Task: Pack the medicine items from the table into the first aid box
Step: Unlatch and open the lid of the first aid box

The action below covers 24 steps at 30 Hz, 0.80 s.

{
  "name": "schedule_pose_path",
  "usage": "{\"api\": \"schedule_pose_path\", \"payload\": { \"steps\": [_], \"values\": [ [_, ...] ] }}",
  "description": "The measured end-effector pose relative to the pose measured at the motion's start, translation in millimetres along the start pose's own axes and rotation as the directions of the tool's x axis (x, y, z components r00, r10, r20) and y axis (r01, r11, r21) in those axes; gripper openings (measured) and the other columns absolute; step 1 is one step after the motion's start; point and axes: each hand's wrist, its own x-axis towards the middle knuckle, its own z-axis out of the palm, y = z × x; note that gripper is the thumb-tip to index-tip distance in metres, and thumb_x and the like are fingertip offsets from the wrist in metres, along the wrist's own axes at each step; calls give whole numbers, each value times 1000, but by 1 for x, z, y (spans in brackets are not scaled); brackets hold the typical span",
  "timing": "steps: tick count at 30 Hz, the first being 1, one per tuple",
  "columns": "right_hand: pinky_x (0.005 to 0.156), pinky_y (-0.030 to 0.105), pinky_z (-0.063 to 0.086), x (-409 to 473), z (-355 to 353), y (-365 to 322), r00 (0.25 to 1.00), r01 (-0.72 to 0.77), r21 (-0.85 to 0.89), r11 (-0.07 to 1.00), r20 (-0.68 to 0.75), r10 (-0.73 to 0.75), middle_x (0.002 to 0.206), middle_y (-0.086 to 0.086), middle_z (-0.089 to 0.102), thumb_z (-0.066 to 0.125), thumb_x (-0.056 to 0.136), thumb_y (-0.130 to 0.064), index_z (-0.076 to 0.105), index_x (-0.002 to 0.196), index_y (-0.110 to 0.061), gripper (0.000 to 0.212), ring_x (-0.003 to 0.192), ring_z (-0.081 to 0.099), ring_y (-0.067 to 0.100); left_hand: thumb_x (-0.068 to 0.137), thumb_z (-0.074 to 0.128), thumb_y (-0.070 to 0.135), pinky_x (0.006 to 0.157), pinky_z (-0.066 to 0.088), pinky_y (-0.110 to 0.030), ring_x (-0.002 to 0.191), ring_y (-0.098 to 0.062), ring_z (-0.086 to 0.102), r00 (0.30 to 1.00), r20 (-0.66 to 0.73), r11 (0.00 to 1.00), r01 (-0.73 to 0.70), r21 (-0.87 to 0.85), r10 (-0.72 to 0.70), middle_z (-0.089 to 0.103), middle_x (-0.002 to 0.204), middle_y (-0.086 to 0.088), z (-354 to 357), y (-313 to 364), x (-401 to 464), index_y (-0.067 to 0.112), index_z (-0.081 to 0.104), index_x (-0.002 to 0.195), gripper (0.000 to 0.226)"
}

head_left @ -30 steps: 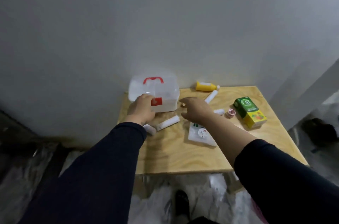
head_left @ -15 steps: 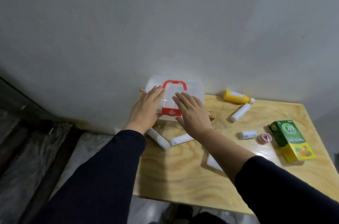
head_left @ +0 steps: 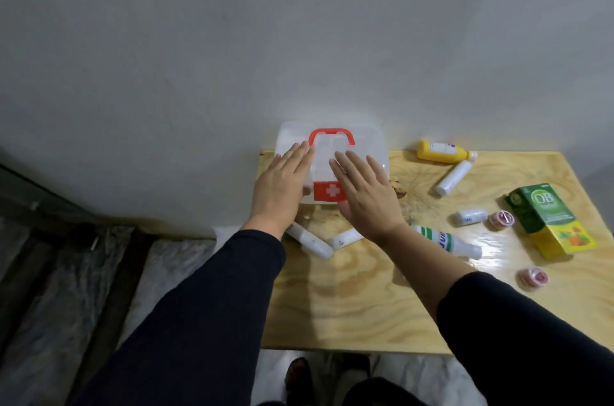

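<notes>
Both flat, open hands, left hand (head_left: 279, 186) and right hand (head_left: 367, 194), grip nothing and partly hide the first aid box (head_left: 365, 143); the green carton (head_left: 540, 209) at frame right reads "OB".

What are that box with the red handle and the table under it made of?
The first aid box looks like frosted translucent plastic: milky walls, moulded red handle. The table looks like pale plywood, probably varnished: swirling grain and a glossy sheen.

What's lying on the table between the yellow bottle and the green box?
In the head view, a white tube lies between the yellow bottle and the green box, just below the bottle; the table beyond it is bare.
</notes>
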Motion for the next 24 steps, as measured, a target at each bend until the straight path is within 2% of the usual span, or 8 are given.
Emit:
{"api": "schedule_pose_path", "payload": {
  "steps": [2,6,12,15,18,21,24],
  "values": [
    [113,49,27,-6,-3,-1,1000,21,-24,999,-13,-22,148,10,44,64,81,-33,41,140,-10,67,138,39,28,93,62,12,120,16,-27,149,-12,15,1000,14,1000,-26,8,26,17,162,1,-1,-2,1,16,14,155,79],
    [111,49,33,-13,-7,-7,995,25,-41,999,-91,-29,141,5,53,62,86,-24,56,130,-14,45,133,47,25,95,61,18,119,18,-27,150,-13,13,997,15,997,-81,15,81,14,163,1,-7,-5,2,15,12,155,77],
    [104,49,43,-13,-22,-10,983,-18,-12,1000,-185,15,131,2,62,66,84,-20,64,120,-16,36,126,55,23,94,61,20,115,27,-28,148,-13,21,989,14,989,-147,15,147,22,161,0,-21,-10,2,14,20,154,73],
    [98,46,49,-9,-31,-6,965,-43,5,999,-259,42,126,0,65,53,87,-19,67,115,-17,31,121,59,23,97,55,17,112,32,-27,146,-12,28,981,-13,981,-194,20,195,30,158,2,-35,-12,8,16,25,152,63],
    [94,41,51,1,-43,1,955,-60,44,997,-287,71,124,-1,66,45,88,-21,67,114,-18,34,118,61,22,96,55,28,106,39,-30,142,-13,36,979,-22,980,-201,-14,200,38,154,4,-56,-11,16,18,33,149,58],
    [89,40,54,7,-48,7,951,-63,114,992,-294,94,121,2,69,56,86,-14,68,113,-14,30,112,65,23,90,63,32,102,42,-34,136,-16,44,977,15,977,-211,-40,212,45,150,4,-66,-7,21,18,41,145,60],
    [89,49,55,6,-48,9,952,-94,225,970,-265,154,120,8,69,73,76,-5,68,114,-10,38,108,67,26,84,71,37,100,43,-34,134,-17,44,979,40,979,-196,-63,199,46,148,2,-65,-3,19,18,40,145,71]
  ]
}}
